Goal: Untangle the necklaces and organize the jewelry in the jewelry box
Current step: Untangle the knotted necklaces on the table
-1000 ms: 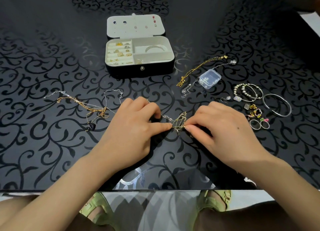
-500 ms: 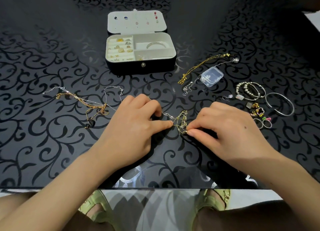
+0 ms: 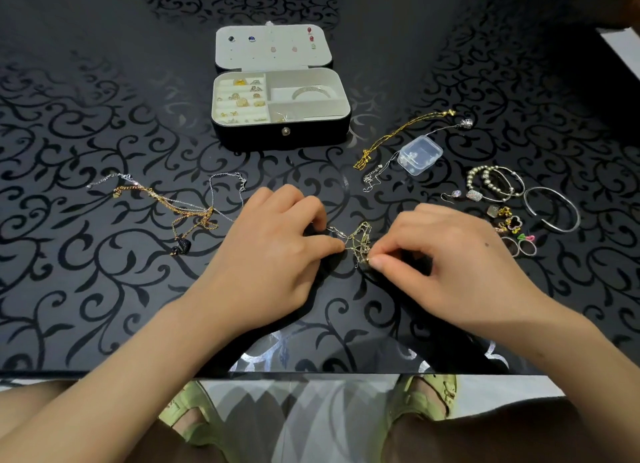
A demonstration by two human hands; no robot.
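Observation:
A small knot of gold and silver chain [image 3: 356, 240] lies on the black patterned table between my hands. My left hand [image 3: 277, 251] pinches its left side with curled fingers. My right hand [image 3: 446, 254] pinches its lower right end between thumb and forefinger. The open jewelry box [image 3: 313, 135] stands behind them, with rings in its left slots, a bangle at the right and studs on the lid [image 3: 273, 46]. A second tangle of gold and silver chains [image 3: 187, 209] with a dark pendant lies left of my left hand.
Right of the box lie a gold chain [image 3: 398, 133], a thin silver chain [image 3: 377, 175] and a clear plastic case [image 3: 419, 154]. Further right sit beaded bracelets [image 3: 493, 183], a silver bangle [image 3: 552, 208], earrings and rings [image 3: 519, 244]. The table's front edge [image 3: 311, 374] is near my forearms.
Both hands stay on the knot; the right fingers have worked slightly lower on it. The view has tilted a little, shifting the box in frame.

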